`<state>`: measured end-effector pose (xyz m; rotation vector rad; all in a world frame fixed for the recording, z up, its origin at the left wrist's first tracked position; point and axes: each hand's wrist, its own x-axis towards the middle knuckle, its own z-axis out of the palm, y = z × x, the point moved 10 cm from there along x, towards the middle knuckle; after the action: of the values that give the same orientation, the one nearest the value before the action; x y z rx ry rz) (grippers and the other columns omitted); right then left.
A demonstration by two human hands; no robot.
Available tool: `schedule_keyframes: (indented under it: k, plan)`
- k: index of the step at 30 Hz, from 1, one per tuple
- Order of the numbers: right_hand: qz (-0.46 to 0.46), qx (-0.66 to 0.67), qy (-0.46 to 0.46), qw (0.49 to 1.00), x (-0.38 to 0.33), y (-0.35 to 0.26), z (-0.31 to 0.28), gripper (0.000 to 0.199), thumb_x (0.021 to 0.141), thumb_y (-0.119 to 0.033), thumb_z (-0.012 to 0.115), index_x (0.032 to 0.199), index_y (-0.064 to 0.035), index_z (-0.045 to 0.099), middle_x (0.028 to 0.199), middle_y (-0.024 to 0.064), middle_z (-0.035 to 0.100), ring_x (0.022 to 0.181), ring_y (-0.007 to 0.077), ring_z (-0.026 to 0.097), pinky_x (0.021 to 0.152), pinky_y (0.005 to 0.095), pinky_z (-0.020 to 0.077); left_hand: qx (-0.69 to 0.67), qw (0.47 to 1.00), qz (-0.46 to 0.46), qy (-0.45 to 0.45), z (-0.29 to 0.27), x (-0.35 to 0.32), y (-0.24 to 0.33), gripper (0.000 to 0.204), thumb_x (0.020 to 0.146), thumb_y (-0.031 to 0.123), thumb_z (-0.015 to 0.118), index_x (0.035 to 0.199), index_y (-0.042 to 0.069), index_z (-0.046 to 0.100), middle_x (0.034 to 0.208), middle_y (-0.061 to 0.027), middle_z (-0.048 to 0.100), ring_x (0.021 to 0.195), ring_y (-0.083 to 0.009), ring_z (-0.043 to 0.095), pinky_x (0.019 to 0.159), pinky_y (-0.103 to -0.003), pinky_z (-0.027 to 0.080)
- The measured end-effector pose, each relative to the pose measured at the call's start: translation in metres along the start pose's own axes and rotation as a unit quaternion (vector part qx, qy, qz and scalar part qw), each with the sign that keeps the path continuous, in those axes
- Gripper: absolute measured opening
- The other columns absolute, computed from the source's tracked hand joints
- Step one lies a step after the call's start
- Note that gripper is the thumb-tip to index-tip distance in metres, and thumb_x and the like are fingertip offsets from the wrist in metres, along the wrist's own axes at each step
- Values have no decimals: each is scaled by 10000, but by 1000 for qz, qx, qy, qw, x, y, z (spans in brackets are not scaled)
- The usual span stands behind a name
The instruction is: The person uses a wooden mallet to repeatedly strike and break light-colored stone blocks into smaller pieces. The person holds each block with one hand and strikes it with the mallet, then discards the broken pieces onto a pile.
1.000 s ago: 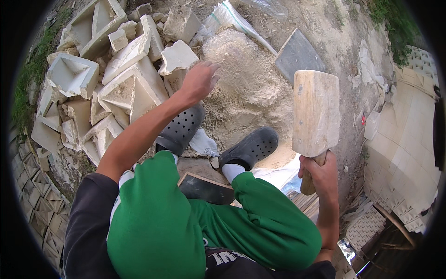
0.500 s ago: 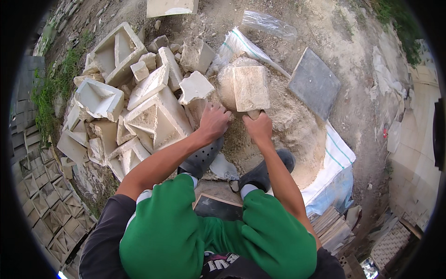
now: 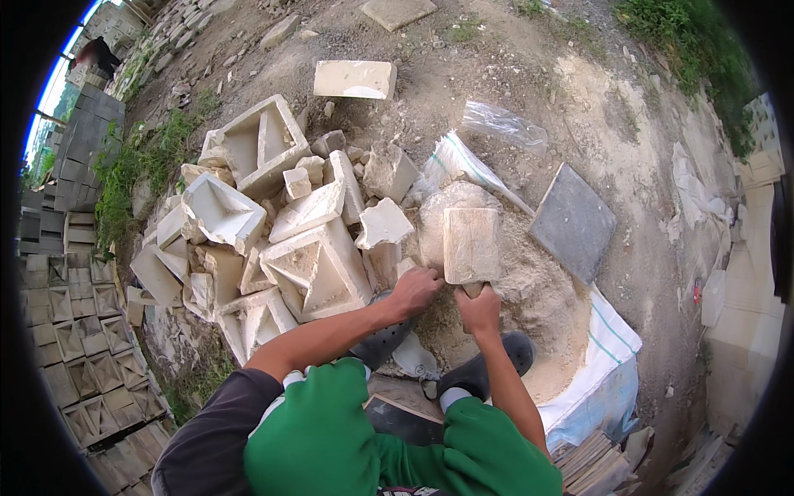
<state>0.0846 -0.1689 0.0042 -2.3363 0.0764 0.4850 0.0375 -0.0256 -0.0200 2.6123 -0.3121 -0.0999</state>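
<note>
My right hand (image 3: 478, 309) is closed around the short handle of a mallet with a blocky, dust-covered head (image 3: 472, 245). The head rests over a mound of pale crushed powder (image 3: 538, 281). To its left, my left hand (image 3: 416, 293) is low by the powder with its fingers curled; whatever they hold, if anything, is hidden. A small pale chunk (image 3: 405, 266) shows beside its knuckles. Just beyond is a jagged broken slab (image 3: 385, 223), part of a heap of broken cream-coloured moulds (image 3: 310, 273) with hollow compartments.
A white woven sack (image 3: 614, 331) lies under the powder. Right of the mound is a flat grey slab (image 3: 572, 221); beyond are clear plastic film (image 3: 504, 126) and a pale block (image 3: 355, 79). My clogs (image 3: 469, 379) stand at the mound's near edge. Stacked moulds (image 3: 70, 331) line the far left.
The view has tilted upward, so the scene sits lower and further right, with more ground showing at the top. Both hands keep nearly the same places by the mallet.
</note>
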Motion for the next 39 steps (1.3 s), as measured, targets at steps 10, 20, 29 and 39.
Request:
schedule_keyframes:
  k: [10, 20, 29, 39]
  plan:
    - [20, -28, -27, 999, 11, 34, 0, 482, 751, -320, 800, 925, 111, 669, 778, 255, 707, 687, 373, 730, 650, 442, 570, -25, 990, -67, -121, 13, 12, -7, 145, 864, 126, 592, 902, 60, 715, 889, -192, 688, 763, -379, 695, 644, -488, 542]
    - [41, 76, 22, 996, -9, -3, -46, 442, 798, -304, 781, 927, 100, 660, 650, 197, 678, 622, 325, 718, 651, 429, 553, -54, 991, -95, 72, -53, 73, -27, 320, 901, 200, 663, 1202, 92, 663, 985, -121, 670, 903, -328, 677, 764, -443, 559]
    - [-73, 43, 34, 996, -8, -7, -27, 488, 778, -314, 800, 1020, 93, 680, 910, 308, 710, 932, 469, 696, 778, 476, 547, -37, 990, -80, 111, -65, 7, -28, 482, 890, 176, 690, 1339, 56, 565, 1321, -154, 589, 1209, -375, 572, 1000, -472, 492]
    - [-65, 41, 47, 996, -7, 11, -12, 550, 752, -359, 807, 1012, 111, 689, 964, 332, 698, 961, 489, 680, 803, 490, 540, -92, 971, -220, -3, -35, -32, -48, 567, 878, 242, 720, 1372, 60, 508, 1323, -193, 577, 1157, -410, 603, 925, -502, 530]
